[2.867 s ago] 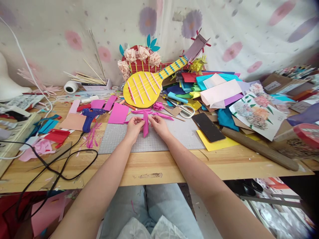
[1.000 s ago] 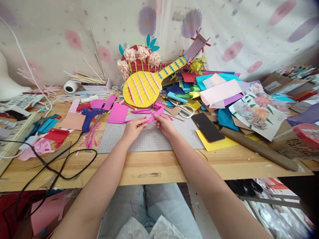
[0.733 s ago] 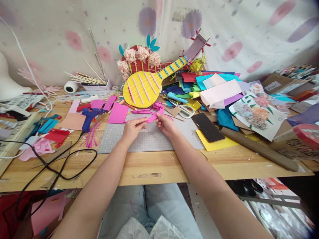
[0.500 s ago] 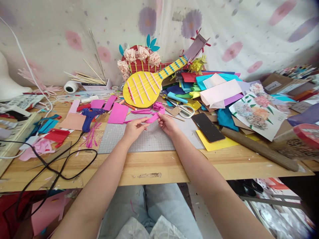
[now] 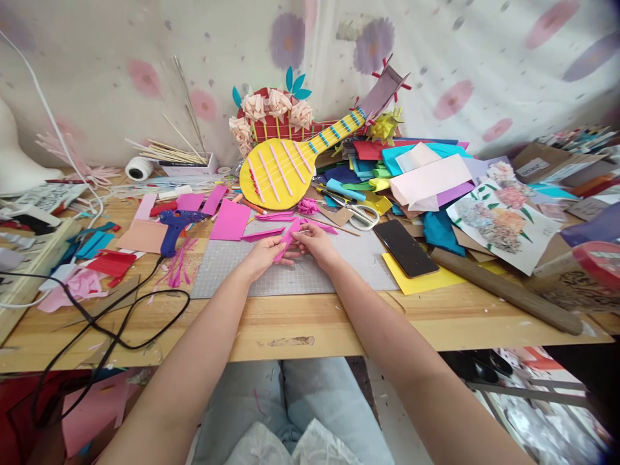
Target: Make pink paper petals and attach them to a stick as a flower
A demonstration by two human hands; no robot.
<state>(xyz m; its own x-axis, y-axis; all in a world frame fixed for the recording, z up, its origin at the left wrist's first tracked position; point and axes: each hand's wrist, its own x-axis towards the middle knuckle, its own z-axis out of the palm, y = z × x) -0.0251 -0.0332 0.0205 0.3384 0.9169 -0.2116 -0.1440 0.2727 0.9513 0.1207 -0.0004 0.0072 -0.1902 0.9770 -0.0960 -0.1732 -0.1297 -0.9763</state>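
Over a grey cutting mat (image 5: pixel 227 271), my left hand (image 5: pixel 261 257) pinches a folded strip of magenta crepe paper (image 5: pixel 291 236) between thumb and fingers. My right hand (image 5: pixel 318 245) grips the same strip from the other side, its fingertips close to the left ones. The strip stands up at a slant between the hands. Just beyond them lie a small magenta paper rose (image 5: pixel 307 206), loose magenta strips (image 5: pixel 264 234) and a square magenta sheet (image 5: pixel 230 220). A thin stick (image 5: pixel 341 227) rests behind my right hand.
A blue glue gun (image 5: pixel 177 229) with a looping black cord lies left. White-handled scissors (image 5: pixel 363 217), a black phone (image 5: pixel 404 248) and a wooden stick (image 5: pixel 504 290) lie right. A yellow paper lute (image 5: pixel 277 174) leans at the back beside piled coloured paper (image 5: pixel 431 177).
My hands have drawn closer together, and the magenta strip has turned from nearly level to a steep slant. The rose and strips behind it show more fully.
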